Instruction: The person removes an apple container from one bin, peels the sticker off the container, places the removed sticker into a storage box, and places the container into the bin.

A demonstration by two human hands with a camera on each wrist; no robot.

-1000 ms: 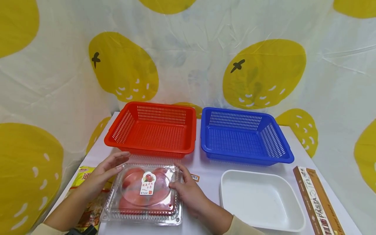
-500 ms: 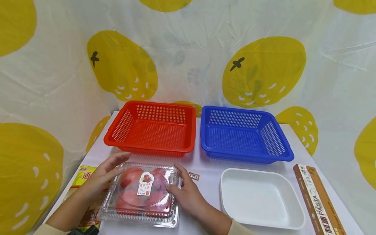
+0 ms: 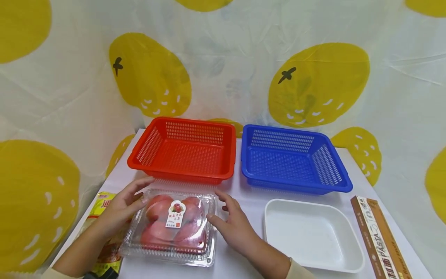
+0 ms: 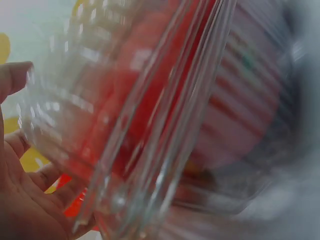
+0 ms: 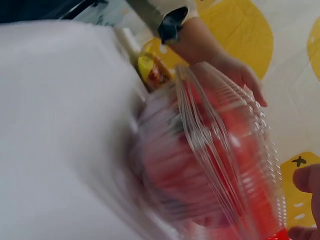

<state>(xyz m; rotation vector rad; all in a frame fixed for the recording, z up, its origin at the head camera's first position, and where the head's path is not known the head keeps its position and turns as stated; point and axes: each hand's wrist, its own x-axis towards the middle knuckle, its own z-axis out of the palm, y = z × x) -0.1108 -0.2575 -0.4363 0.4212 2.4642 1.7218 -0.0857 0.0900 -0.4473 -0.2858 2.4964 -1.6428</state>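
A clear plastic clamshell box of red apples (image 3: 168, 229), with a white fruit label on its lid, lies on the table at the front left. My left hand (image 3: 122, 209) is at the box's left side, thumb tip by the rim and fingers spread loosely; the left wrist view shows these fingers (image 4: 47, 175) extended beside the clear wall. On the other side, my right hand (image 3: 234, 228) is held with thumb and fingers apart, just off the right edge. Both wrist views are blurred, with the box filling much of each.
Behind the box stands a red basket (image 3: 228, 166), with a blue basket (image 3: 296, 184) to its right. A white tray (image 3: 313, 232) sits front right, beside a brown pasta box (image 3: 379, 240). Partly under my left arm lies a yellow food packet (image 3: 101, 201).
My right hand has loosened from the box's right edge and drawn slightly right, covering the small orange packet seen before. The left hand stays beside the box.
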